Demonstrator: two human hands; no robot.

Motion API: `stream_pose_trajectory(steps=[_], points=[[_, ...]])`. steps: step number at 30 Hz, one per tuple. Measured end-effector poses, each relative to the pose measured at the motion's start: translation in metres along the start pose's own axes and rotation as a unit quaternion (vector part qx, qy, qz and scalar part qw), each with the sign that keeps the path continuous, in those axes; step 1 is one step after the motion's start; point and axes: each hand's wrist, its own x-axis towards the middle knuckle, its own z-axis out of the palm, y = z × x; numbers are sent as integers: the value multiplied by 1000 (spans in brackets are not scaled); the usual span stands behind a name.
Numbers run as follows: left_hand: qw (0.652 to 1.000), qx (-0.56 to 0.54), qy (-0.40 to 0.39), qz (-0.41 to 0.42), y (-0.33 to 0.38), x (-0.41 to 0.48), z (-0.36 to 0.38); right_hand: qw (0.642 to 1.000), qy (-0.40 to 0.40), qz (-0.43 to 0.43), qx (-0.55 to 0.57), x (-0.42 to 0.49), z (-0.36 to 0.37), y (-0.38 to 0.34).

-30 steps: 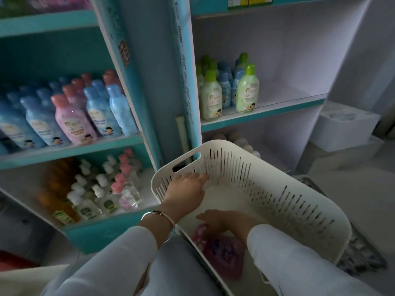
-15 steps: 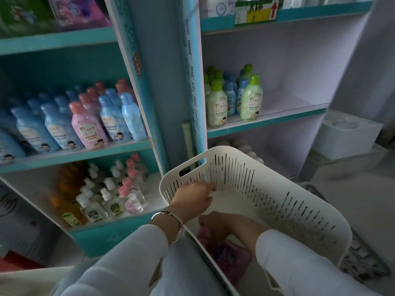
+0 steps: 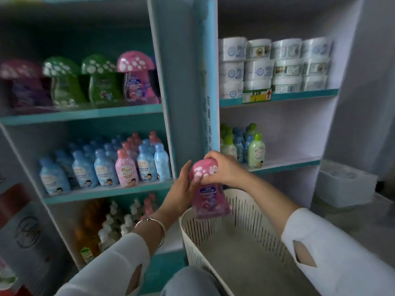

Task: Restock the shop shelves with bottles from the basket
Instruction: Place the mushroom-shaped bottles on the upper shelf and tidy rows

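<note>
Bottle (image 3: 210, 197) | now out of basket (image 3: 252, 212), was low inside it | right hand (image 3: 222, 169) grips its cap | left hand (image 3: 181, 189) flat against its side | ready for shelf (image 3: 85, 113)

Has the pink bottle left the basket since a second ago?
Yes. The pink bottle has risen from the basket floor to above its rim.

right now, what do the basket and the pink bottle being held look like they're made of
Basket: cream moulded plastic, matte, going by its even slotted walls and rolled rim. Pink bottle: probably glossy, translucent plastic, as the body looks see-through; the white-spotted cap gripped by the right hand looks opaque plastic.
</note>
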Motion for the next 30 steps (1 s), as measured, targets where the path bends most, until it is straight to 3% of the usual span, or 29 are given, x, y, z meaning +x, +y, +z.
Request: stream_pose_trajectory(steps=[3, 7, 16, 22, 30], points=[[998, -33, 21, 44, 20, 1, -38, 997, 55, -41, 20, 18, -20, -46], [988, -10, 119, 96, 39, 15, -91, 989, 89, -116, 20, 50, -37, -110], [934, 76, 291, 192, 75, 74, -204, 943, 234, -230, -52, 135, -56, -211], [913, 111, 348, 180, 70, 108, -233, 936, 247, -232, -97, 178, -51, -222], [923, 119, 332, 151, 59, 132, -237, 938, 268, -196, -103, 203, -51, -222]])
